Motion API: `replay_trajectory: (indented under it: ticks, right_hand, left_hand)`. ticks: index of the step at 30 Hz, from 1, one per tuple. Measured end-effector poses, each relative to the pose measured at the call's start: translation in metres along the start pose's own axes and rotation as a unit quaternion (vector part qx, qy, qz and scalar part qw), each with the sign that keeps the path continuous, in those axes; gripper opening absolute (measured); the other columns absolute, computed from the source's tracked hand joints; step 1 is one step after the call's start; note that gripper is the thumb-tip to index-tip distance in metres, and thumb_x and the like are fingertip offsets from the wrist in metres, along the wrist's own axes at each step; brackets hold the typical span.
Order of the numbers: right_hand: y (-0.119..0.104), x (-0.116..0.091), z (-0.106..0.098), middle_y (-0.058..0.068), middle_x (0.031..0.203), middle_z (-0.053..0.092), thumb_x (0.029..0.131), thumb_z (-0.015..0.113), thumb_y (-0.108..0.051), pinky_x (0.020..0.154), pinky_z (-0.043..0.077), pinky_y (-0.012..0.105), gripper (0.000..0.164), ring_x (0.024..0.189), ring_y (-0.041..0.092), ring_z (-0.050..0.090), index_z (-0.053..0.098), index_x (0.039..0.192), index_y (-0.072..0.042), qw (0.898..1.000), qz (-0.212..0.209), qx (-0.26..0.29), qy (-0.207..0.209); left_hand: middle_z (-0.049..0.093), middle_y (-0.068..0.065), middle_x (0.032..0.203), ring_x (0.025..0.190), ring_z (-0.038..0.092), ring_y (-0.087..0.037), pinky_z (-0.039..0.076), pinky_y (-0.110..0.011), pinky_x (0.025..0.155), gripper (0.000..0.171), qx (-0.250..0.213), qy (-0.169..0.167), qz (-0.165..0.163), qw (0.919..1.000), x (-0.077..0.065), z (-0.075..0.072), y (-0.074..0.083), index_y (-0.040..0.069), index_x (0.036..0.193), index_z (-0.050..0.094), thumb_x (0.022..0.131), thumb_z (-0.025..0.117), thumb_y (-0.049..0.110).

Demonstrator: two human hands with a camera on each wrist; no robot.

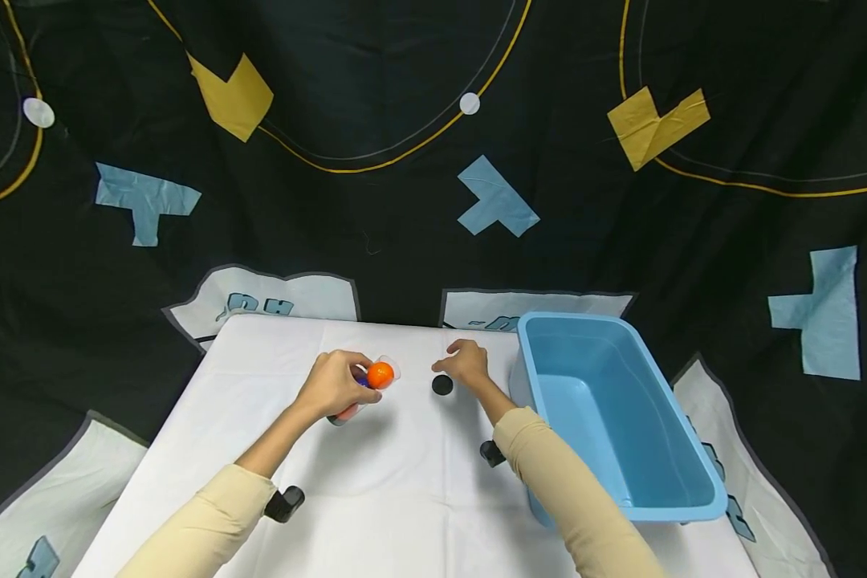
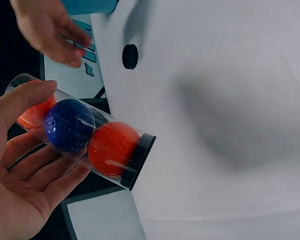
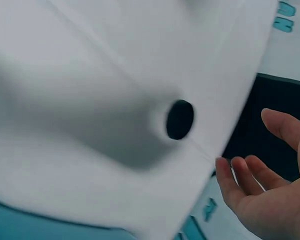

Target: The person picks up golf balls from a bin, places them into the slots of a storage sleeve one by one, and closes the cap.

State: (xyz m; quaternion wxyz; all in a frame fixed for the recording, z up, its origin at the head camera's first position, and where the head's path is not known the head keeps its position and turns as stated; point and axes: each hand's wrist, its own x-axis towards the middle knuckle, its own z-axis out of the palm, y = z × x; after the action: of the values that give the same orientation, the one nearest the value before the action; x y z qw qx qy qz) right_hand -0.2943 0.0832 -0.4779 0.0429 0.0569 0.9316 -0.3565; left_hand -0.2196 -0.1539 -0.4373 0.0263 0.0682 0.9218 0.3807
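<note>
Left wrist: tube [image 2: 101, 116] between fingers [image 2: 67, 186]

Bright head view, dimmer wrist views, soft shadows on tabletop [image 1: 397, 502], glints on clear tube [image 2: 100, 116]

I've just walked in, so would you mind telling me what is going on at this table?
A person's left grip holds a clear tube with a blue ball between two orange balls and a black cap on one end. The right grip holds nothing and hovers near a black disc lying on the white table. A blue bin stands on the table's right side.
</note>
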Motion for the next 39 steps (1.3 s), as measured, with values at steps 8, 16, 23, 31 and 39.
replay_trajectory:
  ticks: [8,16,23,31,39]
  right_hand:
    - [0.027,-0.005,0.034,0.025,0.123,0.068,0.08,0.08,-0.016,0.1,0.05,0.049,0.052,0.122,0.043,0.054,0.066,0.125,0.006,0.998,0.024,0.04,0.031]
    - [0.045,-0.005,0.056,0.024,0.123,0.068,0.076,0.082,-0.015,0.097,0.053,0.047,0.056,0.118,0.04,0.061,0.065,0.126,0.003,0.999,0.014,0.014,0.047]
    - [0.051,-0.008,0.066,0.023,0.108,0.067,0.074,0.081,-0.01,0.09,0.052,0.048,0.045,0.104,0.037,0.061,0.07,0.116,0.004,0.998,-0.003,0.011,0.07]
    - [0.05,-0.008,0.061,0.022,0.102,0.067,0.077,0.083,-0.011,0.089,0.052,0.047,0.034,0.101,0.036,0.061,0.071,0.105,0.003,0.998,0.013,0.006,0.067]
    - [0.024,0.0,0.031,0.017,0.096,0.071,0.074,0.084,-0.019,0.085,0.053,0.042,0.033,0.096,0.032,0.062,0.068,0.095,0.0,1.0,-0.001,-0.025,0.017]
  left_hand:
    - [0.078,-0.016,0.095,0.076,0.072,-0.019,0.061,-0.032,0.068,0.037,-0.009,-0.001,0.005,0.9999,-0.003,0.002,-0.009,0.004,0.103,0.076,0.072,0.09,0.019]
    - [0.078,-0.012,0.091,0.075,0.071,-0.018,0.06,-0.031,0.067,0.039,-0.004,0.001,0.004,1.0,0.0,0.005,-0.008,0.004,0.105,0.076,0.072,0.09,0.02]
    - [0.078,-0.012,0.092,0.075,0.071,-0.018,0.06,-0.031,0.066,0.041,-0.006,0.0,0.005,1.0,0.001,0.006,-0.006,0.004,0.106,0.075,0.072,0.09,0.02]
    - [0.078,-0.012,0.094,0.078,0.072,-0.019,0.061,-0.032,0.068,0.042,-0.01,0.001,0.005,0.9999,0.002,0.01,-0.004,0.003,0.108,0.075,0.072,0.09,0.02]
    - [0.078,-0.01,0.091,0.077,0.072,-0.019,0.061,-0.032,0.068,0.041,-0.008,0.001,0.002,1.0,0.002,0.013,-0.003,0.005,0.105,0.076,0.071,0.09,0.02]
